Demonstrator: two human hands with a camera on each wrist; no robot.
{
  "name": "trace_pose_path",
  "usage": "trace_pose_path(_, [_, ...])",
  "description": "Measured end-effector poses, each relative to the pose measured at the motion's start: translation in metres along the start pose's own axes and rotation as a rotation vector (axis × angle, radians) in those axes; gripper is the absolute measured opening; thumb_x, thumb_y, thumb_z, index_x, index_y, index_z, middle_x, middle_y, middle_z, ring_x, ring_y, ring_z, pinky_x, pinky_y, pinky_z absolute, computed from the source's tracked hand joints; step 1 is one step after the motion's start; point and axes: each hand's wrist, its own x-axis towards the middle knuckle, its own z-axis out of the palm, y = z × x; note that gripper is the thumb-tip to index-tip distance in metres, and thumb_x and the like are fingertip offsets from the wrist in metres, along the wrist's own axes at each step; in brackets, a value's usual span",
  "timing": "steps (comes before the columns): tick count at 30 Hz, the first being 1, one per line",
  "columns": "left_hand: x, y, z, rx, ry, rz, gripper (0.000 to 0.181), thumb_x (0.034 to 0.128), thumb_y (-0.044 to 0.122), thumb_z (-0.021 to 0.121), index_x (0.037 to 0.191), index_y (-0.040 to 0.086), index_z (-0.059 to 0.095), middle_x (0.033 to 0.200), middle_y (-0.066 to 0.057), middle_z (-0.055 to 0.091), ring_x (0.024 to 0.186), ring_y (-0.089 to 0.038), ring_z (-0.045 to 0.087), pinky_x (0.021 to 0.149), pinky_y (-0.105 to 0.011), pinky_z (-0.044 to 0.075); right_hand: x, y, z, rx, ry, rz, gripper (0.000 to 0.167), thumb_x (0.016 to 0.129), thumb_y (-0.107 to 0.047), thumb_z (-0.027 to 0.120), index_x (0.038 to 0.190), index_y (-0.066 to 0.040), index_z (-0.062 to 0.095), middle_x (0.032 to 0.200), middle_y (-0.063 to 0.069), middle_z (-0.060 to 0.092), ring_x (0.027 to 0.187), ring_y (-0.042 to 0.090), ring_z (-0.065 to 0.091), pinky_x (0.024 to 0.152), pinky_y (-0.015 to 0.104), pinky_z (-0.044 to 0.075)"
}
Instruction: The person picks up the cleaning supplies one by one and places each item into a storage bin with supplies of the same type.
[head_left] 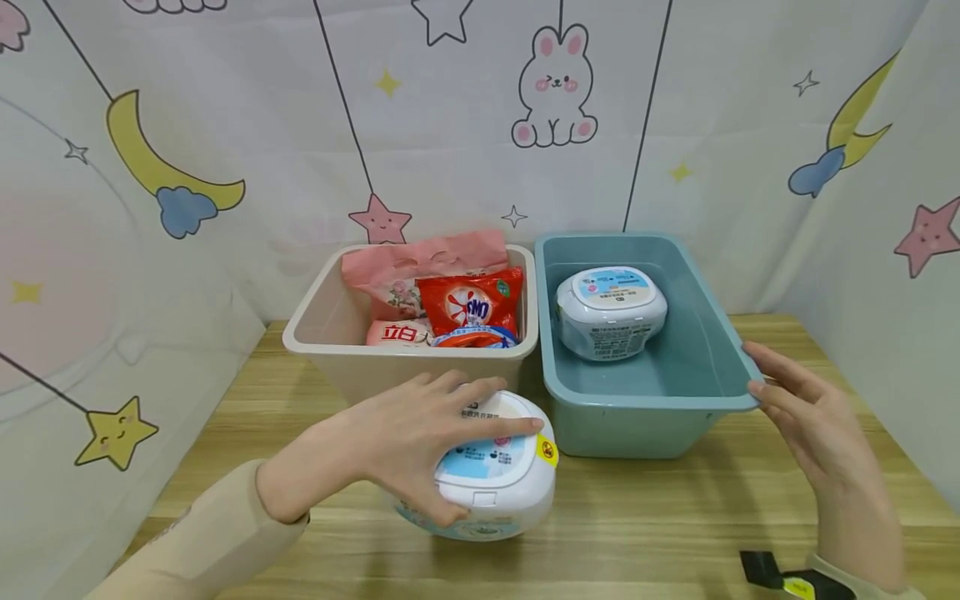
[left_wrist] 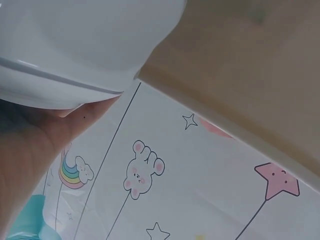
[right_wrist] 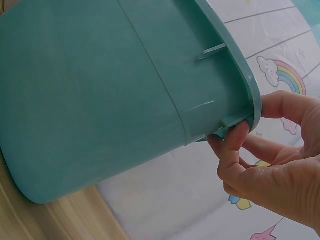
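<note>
My left hand (head_left: 401, 433) grips a white lidded laundry-pod tub (head_left: 513, 500) from above, thumb on the near side and fingers spread over the lid. The tub is in front of the two bins; whether it touches the table cannot be told. Its smooth white side (left_wrist: 75, 45) fills a corner of the left wrist view. My right hand (head_left: 832, 442) pinches the near right rim corner of a blue-green bin (head_left: 645, 402). The right wrist view shows thumb and fingers on that rim, beside the bin's outer wall (right_wrist: 90, 90). A similar white tub (head_left: 611, 321) sits inside this bin.
Left of the blue-green bin stands a beige bin (head_left: 405, 352). In it are a pink bag (head_left: 427, 258), a red detergent bag (head_left: 472, 300) and a pink-and-white pack (head_left: 397, 333). Both bins stand on a wooden table (head_left: 637, 525) before a cartoon-printed curtain (head_left: 465, 125).
</note>
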Motion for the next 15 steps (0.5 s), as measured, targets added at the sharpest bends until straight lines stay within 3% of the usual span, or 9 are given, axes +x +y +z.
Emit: trace_pose_path(15, [0.005,0.002,-0.014,0.002,-0.022,0.017,0.091,0.0717,0.064,0.063,0.149,0.051,0.016,0.154,-0.003,0.033,0.136,-0.028,0.038,0.108,-0.053,0.036,0.0,0.0,0.0,-0.006,0.001,0.004,0.049,0.096,0.008,0.045,0.142,-0.005,0.045,0.125,-0.004,0.053,0.101,0.004,0.062,0.086,0.014,0.05])
